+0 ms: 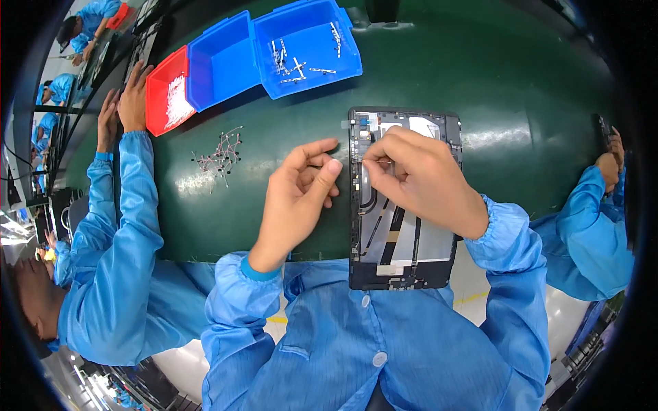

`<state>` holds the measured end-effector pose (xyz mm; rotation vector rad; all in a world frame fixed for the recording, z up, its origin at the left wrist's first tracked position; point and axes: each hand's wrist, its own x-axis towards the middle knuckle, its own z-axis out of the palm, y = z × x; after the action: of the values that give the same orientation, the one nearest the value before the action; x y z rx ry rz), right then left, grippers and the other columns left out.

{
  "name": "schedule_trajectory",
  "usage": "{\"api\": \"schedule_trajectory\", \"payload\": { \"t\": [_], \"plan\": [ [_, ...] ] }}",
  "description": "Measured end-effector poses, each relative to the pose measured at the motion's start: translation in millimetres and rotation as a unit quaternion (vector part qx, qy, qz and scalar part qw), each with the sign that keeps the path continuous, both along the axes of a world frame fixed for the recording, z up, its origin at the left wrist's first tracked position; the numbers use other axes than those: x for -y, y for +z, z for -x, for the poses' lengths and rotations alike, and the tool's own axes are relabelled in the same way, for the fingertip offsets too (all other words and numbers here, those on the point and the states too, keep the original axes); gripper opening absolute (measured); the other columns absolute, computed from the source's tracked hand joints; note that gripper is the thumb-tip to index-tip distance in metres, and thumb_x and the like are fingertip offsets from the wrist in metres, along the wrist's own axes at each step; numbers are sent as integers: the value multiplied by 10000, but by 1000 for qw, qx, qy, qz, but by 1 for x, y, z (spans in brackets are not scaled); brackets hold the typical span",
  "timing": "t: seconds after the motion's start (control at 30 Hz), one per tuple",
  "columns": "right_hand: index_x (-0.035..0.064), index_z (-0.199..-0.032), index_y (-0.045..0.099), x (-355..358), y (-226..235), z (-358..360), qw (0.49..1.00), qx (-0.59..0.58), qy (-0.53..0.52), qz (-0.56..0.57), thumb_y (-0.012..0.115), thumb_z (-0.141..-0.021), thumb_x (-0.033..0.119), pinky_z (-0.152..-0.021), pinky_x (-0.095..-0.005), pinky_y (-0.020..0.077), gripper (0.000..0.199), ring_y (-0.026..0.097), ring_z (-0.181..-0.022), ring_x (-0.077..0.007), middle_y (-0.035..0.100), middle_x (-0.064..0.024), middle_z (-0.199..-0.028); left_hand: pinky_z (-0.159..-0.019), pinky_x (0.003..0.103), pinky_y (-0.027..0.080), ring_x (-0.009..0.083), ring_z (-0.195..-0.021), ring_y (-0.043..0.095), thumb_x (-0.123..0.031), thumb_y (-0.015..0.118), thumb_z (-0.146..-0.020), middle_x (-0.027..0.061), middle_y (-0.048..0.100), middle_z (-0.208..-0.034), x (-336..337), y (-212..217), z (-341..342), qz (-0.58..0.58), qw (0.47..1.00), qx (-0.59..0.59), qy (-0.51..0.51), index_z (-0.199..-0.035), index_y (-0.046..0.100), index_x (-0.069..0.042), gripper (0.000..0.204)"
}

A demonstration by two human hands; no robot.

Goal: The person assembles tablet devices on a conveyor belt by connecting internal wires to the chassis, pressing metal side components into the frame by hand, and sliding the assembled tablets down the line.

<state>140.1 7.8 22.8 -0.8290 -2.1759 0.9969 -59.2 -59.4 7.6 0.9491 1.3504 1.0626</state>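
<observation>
An opened tablet (404,240) with its inner parts showing lies in front of me, its near end over the table's front edge. My right hand (421,175) is above its upper half, thumb and forefinger pinched close to the left side. A thin sliver shows by those fingertips, too small for me to name. Just left of the tablet, my left hand (298,195) is held apart from it, thumb and forefinger separated, the other fingers curled, nothing in it. My right hand hides part of the tablet's inside.
A tangle of small wired parts (221,157) lies on the green table (295,127) at left. Behind it stand a red bin (156,103) with white pieces, a blue bin (223,61) and another blue bin (312,38) holding thin strips. Co-workers' arms (137,198) rest at left; another person (593,212) sits at right.
</observation>
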Motion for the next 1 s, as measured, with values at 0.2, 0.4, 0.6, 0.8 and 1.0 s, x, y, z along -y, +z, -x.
{"api": "schedule_trajectory", "payload": {
  "t": [0.2,0.4,0.6,0.8,1.0],
  "plan": [
    [-10,-873,587,-1,-15,2,1000,-11,-11,-4,677,-821,20,-601,-361,528,109,656,-683,-279,593,-124,-811,-503,216,457,81,-618,573,-123,652,-954,42,631,-796,-13,3,4,93,995,-3,-39,-1104,617,36,221],
    [14,-855,575,0,-22,3,999,-4,-19,-35,682,-824,56,-534,-373,499,119,615,-616,-290,568,-109,-795,-450,201,421,66,-528,567,-140,676,-945,36,630,-676,-19,5,4,107,994,2,-28,-1022,633,25,188],
    [1,-890,620,1,-19,1,999,22,-25,-34,687,-807,6,-595,-329,540,107,662,-680,-238,586,-103,-799,-445,204,417,68,-484,547,-135,684,-939,35,619,-617,-22,5,4,117,992,-24,-38,-986,638,20,169],
    [13,-869,595,0,-19,-1,999,27,-20,-42,682,-792,-8,-574,-338,519,118,637,-654,-242,569,-95,-797,-448,206,433,73,-498,563,-126,693,-931,45,630,-633,-24,4,3,113,992,-26,-42,-976,637,26,169],
    [15,-859,593,1,-19,0,999,23,-20,-45,685,-791,-1,-561,-346,505,116,619,-640,-245,558,-89,-789,-445,205,444,75,-514,577,-109,696,-925,51,635,-646,-23,5,4,109,993,-27,-47,-968,633,32,160]
  ]
}}
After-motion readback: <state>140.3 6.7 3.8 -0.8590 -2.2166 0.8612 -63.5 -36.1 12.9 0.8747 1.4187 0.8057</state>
